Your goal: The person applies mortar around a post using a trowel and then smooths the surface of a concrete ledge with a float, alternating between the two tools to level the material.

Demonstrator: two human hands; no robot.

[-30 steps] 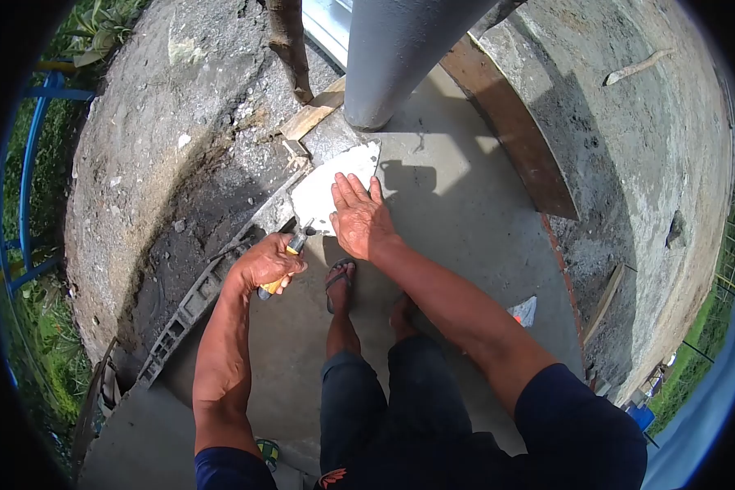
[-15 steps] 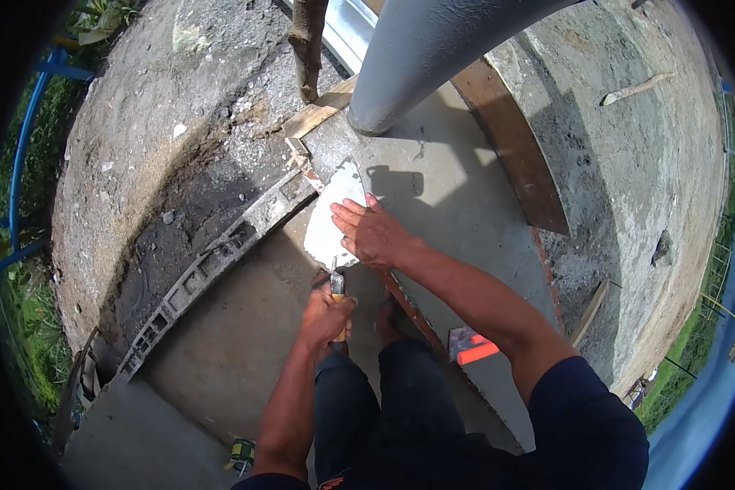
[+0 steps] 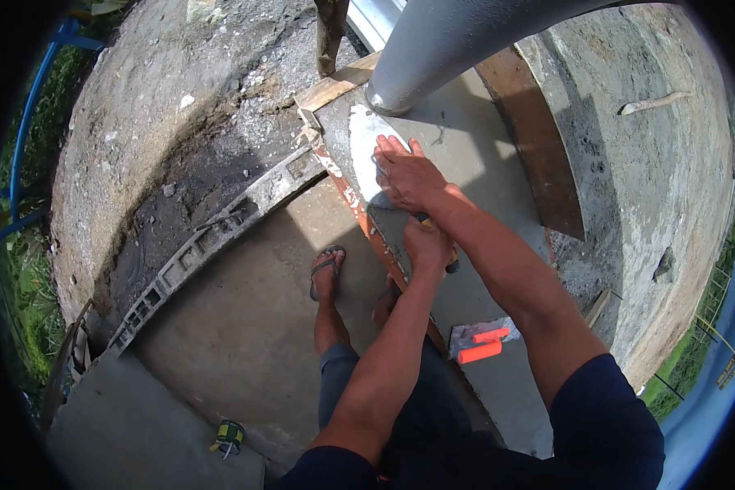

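My left hand [image 3: 427, 247] is closed round the handle of a pointed trowel [image 3: 366, 155], whose pale blade reflects the sun. On the blade lies my right hand [image 3: 410, 177], its fingers stretched out and partly covering it. The blade lies against the smooth grey concrete surface [image 3: 474, 204], close to the foot of a thick grey pipe column [image 3: 404, 77]. A mortar-spotted wooden edge board [image 3: 353, 200] runs along the left side of this surface. Behind my right forearm, a steel finishing trowel with an orange handle [image 3: 479, 352] rests on the concrete.
A rusty brown board [image 3: 539, 155] bounds the concrete on the right. To the left, a row of hollow blocks [image 3: 196, 255] borders rough ground. A wooden post [image 3: 329, 37] stands beside the column. A green tape measure [image 3: 229, 435] lies at lower left.
Both hands and the pointed trowel have moved right, over the concrete beyond the edge board. The blade has turned, its tip now nearer the column. My left foot has come into view.
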